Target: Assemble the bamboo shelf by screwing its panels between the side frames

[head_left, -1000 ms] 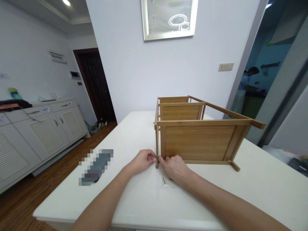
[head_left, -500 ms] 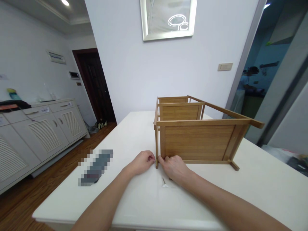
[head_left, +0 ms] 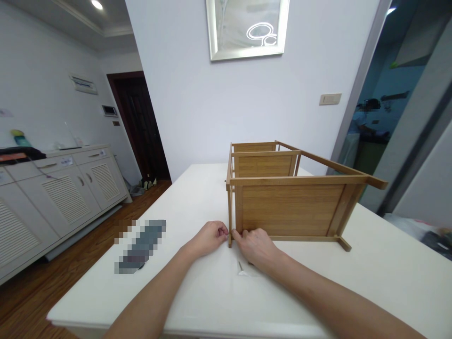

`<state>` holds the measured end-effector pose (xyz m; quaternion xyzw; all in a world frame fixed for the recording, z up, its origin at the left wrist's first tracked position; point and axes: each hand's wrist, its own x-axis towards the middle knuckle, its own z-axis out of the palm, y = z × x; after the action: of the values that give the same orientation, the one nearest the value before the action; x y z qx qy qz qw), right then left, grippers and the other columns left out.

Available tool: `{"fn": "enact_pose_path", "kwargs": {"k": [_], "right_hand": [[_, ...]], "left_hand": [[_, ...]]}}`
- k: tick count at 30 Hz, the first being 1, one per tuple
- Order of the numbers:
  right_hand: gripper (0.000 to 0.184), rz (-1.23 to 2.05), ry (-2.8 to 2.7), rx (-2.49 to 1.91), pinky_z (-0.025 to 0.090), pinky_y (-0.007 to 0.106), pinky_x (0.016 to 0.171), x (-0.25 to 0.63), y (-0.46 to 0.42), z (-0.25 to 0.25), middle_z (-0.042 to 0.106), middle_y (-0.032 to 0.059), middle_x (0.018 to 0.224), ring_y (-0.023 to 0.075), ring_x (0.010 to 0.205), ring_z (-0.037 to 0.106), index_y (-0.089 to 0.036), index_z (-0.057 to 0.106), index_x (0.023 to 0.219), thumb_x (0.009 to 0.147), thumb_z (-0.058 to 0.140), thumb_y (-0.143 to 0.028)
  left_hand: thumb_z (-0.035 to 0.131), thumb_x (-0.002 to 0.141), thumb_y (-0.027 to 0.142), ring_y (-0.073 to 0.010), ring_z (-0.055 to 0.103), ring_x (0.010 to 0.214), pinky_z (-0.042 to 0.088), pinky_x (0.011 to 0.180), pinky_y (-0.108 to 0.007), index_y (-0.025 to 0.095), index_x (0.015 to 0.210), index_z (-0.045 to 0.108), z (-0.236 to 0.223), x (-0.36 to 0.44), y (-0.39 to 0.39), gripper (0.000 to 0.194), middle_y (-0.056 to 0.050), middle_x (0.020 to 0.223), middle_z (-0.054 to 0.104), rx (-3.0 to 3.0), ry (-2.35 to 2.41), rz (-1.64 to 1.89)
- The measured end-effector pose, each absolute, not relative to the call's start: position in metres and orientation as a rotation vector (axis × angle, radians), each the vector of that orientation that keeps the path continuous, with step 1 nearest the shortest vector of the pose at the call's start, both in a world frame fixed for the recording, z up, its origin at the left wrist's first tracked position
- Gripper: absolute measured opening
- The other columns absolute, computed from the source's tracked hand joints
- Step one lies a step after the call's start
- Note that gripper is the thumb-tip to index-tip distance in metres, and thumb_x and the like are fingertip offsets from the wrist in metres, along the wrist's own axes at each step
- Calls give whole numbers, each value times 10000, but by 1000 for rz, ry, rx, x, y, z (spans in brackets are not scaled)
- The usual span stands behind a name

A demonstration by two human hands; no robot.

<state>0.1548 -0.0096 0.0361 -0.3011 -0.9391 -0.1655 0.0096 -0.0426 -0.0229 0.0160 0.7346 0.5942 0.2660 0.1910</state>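
A brown wooden shelf rack (head_left: 289, 207) lies on its side on the white table (head_left: 205, 292). At the rack's lower left corner, my left hand (head_left: 211, 237) is closed, its fingertips pinched beside the narrow end rail; what they hold, if anything, is too small to make out. From the other side of that corner, my right hand (head_left: 254, 244) grips the lower edge of the shelf rack, thumb near the joint and fingers curled against the panel. A small clear plastic bag (head_left: 243, 272) with a screw (head_left: 240, 265) lies just in front of my right hand.
A blurred-out dark flat object (head_left: 143, 247) lies on the table's left side. Beyond the table stand a wall with a framed picture (head_left: 247, 54) and, at left, a white cabinet (head_left: 70, 193). A person (head_left: 363, 120) is in the room at far right.
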Motion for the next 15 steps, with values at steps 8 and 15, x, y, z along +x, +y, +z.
{"fn": "enact_pose_path", "kwargs": {"k": [8,15], "right_hand": [[431,-565,-2911,-972,453,276,582,157,-14,37,708,138,839,232,764,705,-122,426,1329,899,447,-125],[329,-512,-2932,-989,453,261,593,156,-12,38,718,121,817,227,766,712,-152,493,1227,901,451,-132]], "left_hand": [[475,798,187,-166,618,773,446,713,-263,180,778,685,23,-42,-24,211,-38,830,685,2133,1638,741],[499,759,172,-151,596,662,428,616,-247,171,779,682,18,-40,-24,184,-17,726,682,2101,1690,747]]}}
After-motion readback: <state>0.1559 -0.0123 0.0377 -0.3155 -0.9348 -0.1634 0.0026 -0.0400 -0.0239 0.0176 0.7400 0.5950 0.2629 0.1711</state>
